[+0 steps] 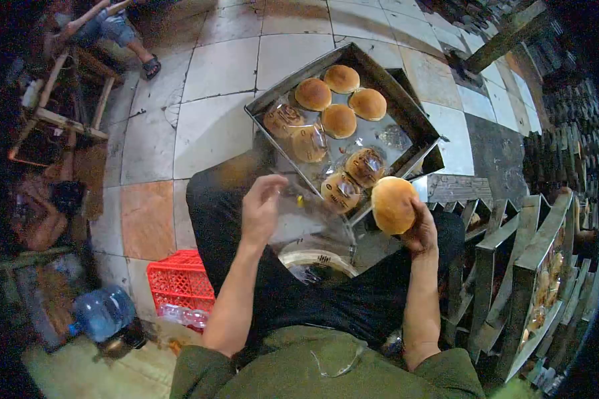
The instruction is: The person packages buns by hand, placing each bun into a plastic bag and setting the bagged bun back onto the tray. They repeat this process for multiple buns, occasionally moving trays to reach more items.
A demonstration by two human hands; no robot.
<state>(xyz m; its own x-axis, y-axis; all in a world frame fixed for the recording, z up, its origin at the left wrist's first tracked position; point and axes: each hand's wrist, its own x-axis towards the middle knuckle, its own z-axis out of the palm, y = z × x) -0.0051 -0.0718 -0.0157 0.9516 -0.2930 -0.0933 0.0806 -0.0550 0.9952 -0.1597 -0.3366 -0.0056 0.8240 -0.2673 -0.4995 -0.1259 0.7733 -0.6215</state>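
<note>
My right hand grips a round golden bun at the near right corner of a metal tray. My left hand is raised over the left thigh with its fingers curled in, partly blurred. Clear plastic film, seemingly a bag, spreads from its fingertips; the exact grip is hard to see. Inside the tray, several bare buns lie toward the far side. Several buns in printed clear wrappers are along the left and near sides.
Between my knees is a round, pale-rimmed container. A red crate and a blue water jug stand at left. Stacked metal trays crowd the right. Another person's leg shows beside a wooden stool at upper left.
</note>
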